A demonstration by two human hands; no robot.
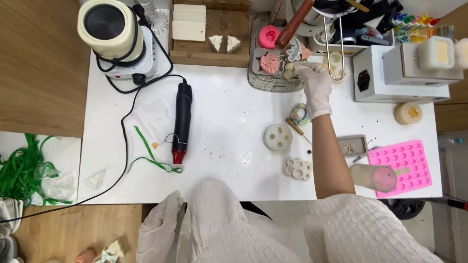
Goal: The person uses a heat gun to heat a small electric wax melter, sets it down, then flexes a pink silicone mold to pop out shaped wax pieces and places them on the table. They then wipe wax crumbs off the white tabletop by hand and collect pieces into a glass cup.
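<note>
A single head-worn camera is looking almost straight down from above the white surface (229, 112), facing away from the person's lap at the bottom edge. It is sitting at moderate height, taking in the whole surface and the floor left of it.

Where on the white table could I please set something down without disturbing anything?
Bare tabletop lies between the black heat gun with the red tip and the round white mould, and along the front edge of the white table. The far right, around the gloved right hand and the pink silicone tray, is crowded.
</note>
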